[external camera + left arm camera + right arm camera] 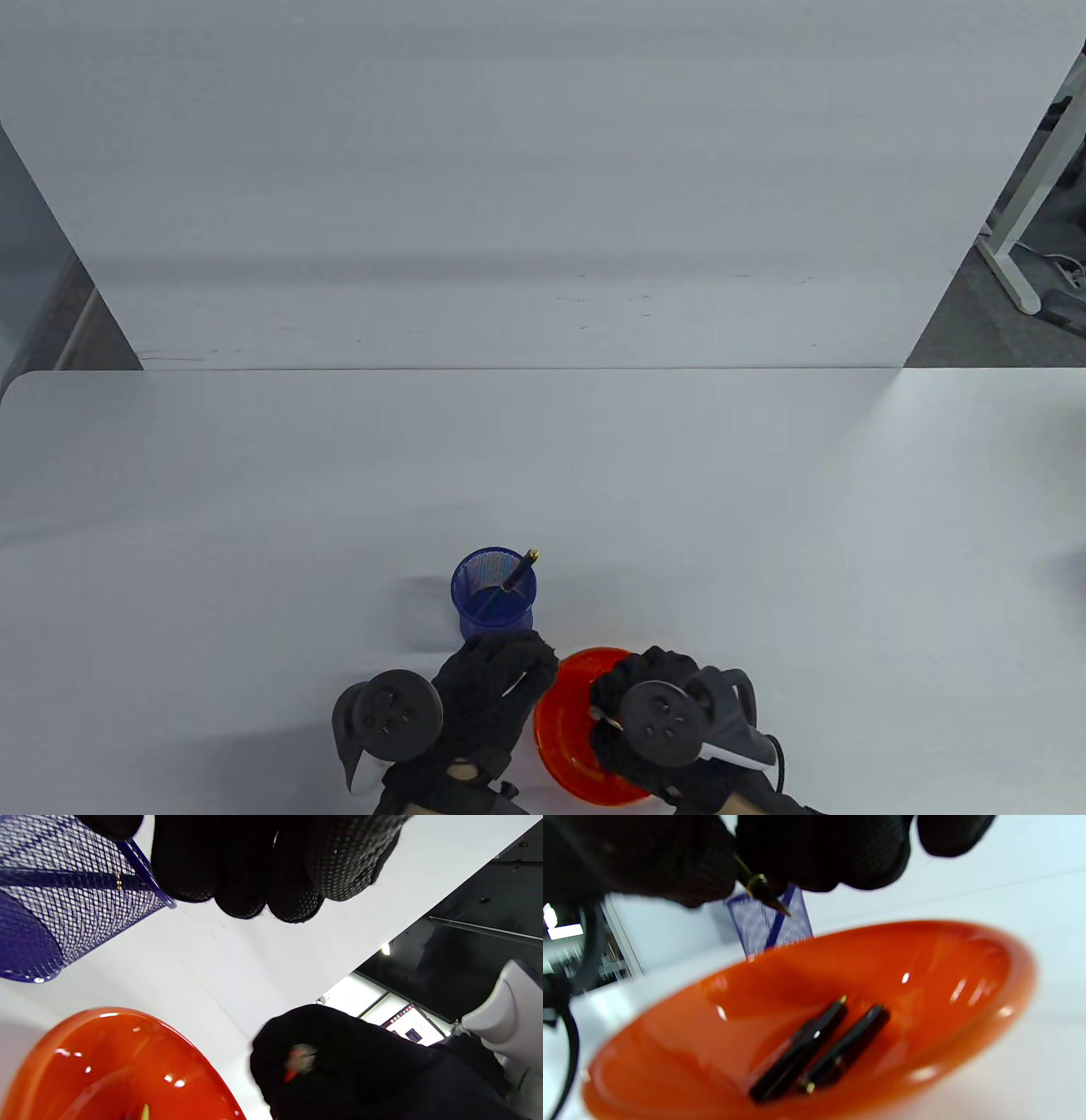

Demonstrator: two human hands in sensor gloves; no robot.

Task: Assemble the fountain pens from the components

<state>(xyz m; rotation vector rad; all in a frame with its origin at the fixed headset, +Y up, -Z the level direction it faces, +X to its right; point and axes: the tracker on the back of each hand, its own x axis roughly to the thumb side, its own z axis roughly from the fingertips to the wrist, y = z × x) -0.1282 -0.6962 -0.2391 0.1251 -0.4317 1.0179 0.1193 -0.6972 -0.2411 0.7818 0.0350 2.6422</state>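
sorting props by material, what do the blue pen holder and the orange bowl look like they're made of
The blue mesh pen holder looks like painted metal: an open diamond wire mesh with a solid rim, see-through to the dark pen inside. The glossy orange bowl looks like glazed ceramic or hard plastic: smooth, thick-rimmed, with sharp bright highlights. Its look alone does not settle which.

— What pen parts are there?
— Two black pen pieces point(818, 1052) with gold trim lie side by side in an orange bowl point(967, 984). A black pen point(519, 570) leans in a blue mesh cup point(494, 594) just beyond the bowl.
— Anything held?
— A gold-ringed nib section point(761, 891), pinched by the right hand point(653, 722).
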